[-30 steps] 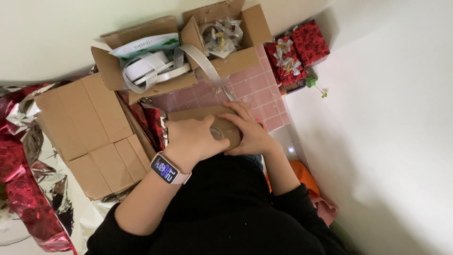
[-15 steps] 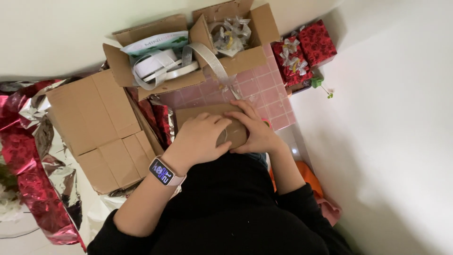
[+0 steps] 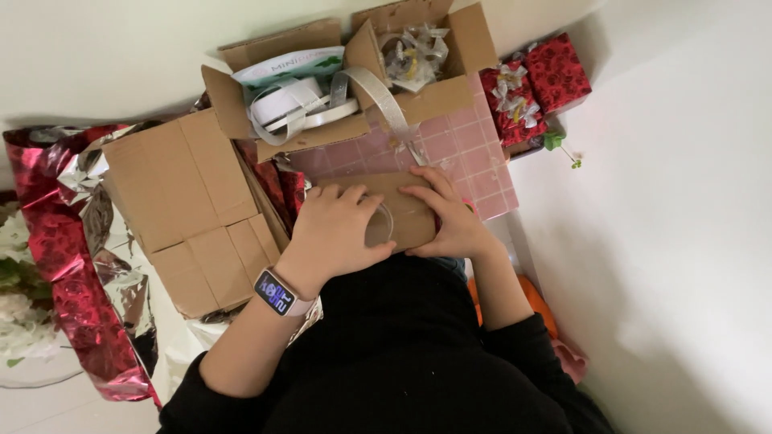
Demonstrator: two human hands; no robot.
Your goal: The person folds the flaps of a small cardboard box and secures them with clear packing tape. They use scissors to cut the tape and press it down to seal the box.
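The person's left hand [image 3: 334, 233] is lying flat on top of a small brown cardboard box [image 3: 402, 213] held against the lap, with the fingers spread and curled lightly over the near-left part of the lid, pressing rather than clasping. A smartwatch with a pale pink strap [image 3: 277, 292] is sitting on that wrist. The right hand [image 3: 450, 219] is resting on the right side of the same box, fingers bent over its top edge and gripping it there. Between the two hands a clear ring-shaped roll of tape [image 3: 384, 223] is lying on the box lid, touching the left hand's fingertips; whether the left hand is actually holding it cannot be told.

The small box is sitting just in front of a pink tiled sheet [image 3: 458, 149], which is lying flat beyond it. To the left, a large closed brown cardboard carton [image 3: 189, 205] is standing tilted, with crumpled red and silver foil wrapping paper [image 3: 68, 265] bunched beside and beneath it. Beyond the hands, an open cardboard box [image 3: 277, 100] is holding coils of white ribbon [image 3: 293, 104]; next to it a second open cardboard box [image 3: 426, 60] is holding small clear-wrapped items. Two red rose-patterned gift boxes [image 3: 539, 80] with silver bows are lying at the far right, near the white wall.
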